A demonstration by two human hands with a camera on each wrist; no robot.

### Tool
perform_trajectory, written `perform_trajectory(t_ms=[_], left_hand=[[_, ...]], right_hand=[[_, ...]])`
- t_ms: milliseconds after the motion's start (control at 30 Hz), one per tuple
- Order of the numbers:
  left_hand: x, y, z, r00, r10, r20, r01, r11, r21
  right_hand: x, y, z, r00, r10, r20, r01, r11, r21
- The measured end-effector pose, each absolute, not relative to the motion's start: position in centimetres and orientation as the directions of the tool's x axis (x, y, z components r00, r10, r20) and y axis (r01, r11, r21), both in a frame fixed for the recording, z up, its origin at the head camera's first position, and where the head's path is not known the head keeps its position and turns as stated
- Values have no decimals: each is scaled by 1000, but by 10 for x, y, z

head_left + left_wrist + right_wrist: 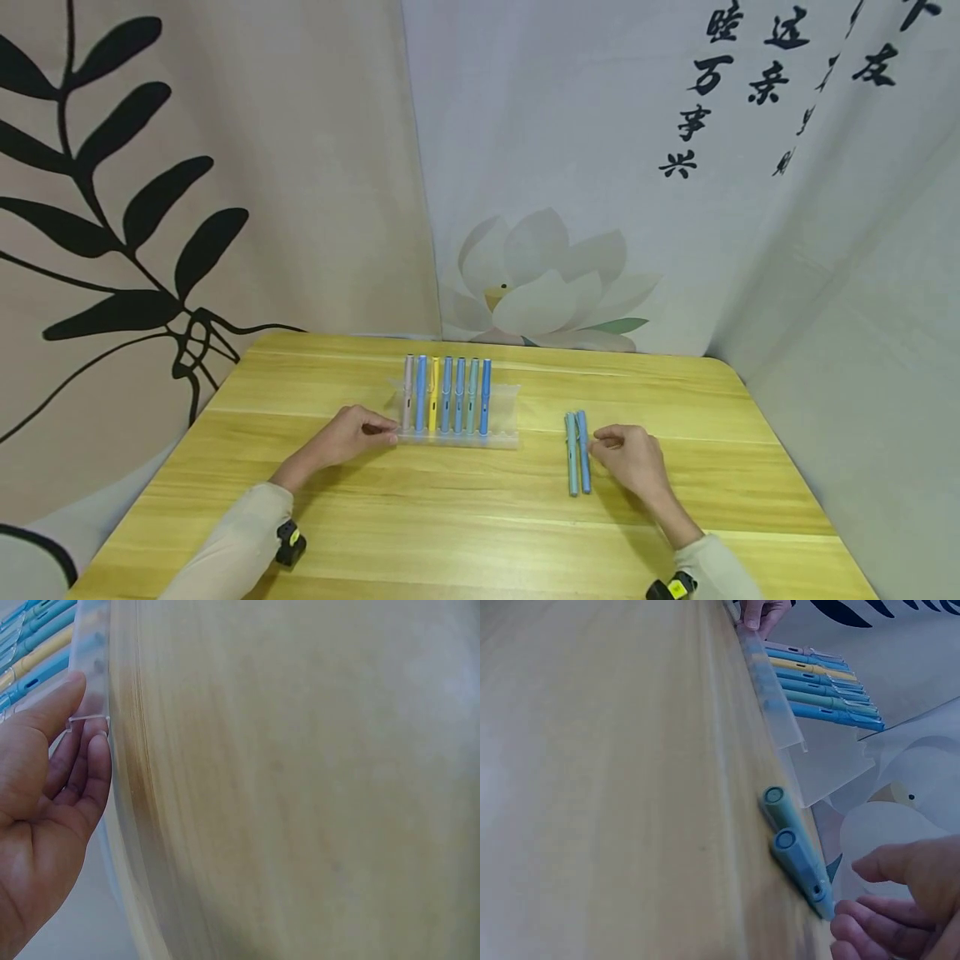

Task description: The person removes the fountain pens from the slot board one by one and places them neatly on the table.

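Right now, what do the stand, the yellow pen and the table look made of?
Stand: probably plastic, clear but a bit cloudy, because colours show faintly through its front. Yellow pen: perhaps smooth plastic, being evenly coloured, though painted metal is possible. Table: wood or a wood-look top, softly shiny, with grain streaks.

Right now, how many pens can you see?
9. In the clear holder, left to right: mauve pen, blue pen, yellow pen, blue pen, blue pen, green pen, blue pen. A green pen and blue pen lie on the table beside the right hand.
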State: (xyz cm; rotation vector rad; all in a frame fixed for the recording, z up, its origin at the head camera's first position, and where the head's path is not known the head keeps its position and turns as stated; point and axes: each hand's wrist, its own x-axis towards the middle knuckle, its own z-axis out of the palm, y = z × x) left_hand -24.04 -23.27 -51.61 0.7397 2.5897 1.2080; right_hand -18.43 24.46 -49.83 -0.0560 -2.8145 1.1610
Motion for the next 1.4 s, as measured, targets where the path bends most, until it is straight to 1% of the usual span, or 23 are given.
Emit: perform_trajectory(t_ms=[367, 667, 900, 1133, 1400], left_hand=[[-241, -233, -516, -860, 510, 26, 346, 544, 764], [-240, -234, -517, -860, 510, 25, 341, 537, 772], [-240, -235, -517, -859, 511, 28, 343, 534, 773], [-239, -235, -519, -855, 516, 39, 349, 519, 780], [-240, -235, -520, -856, 514, 50, 360, 525, 771]], right_hand=[[-199, 223, -478, -989, -13, 150, -120, 669, -733], [-211, 196, -474, -969, -110, 220, -242, 587, -773], [-216, 169, -476, -966, -148, 212, -259, 537, -803], [-223, 145, -483, -955, -183, 232, -295, 532, -794], [-230, 127, -487, -962, -195, 190, -264, 500, -825]])
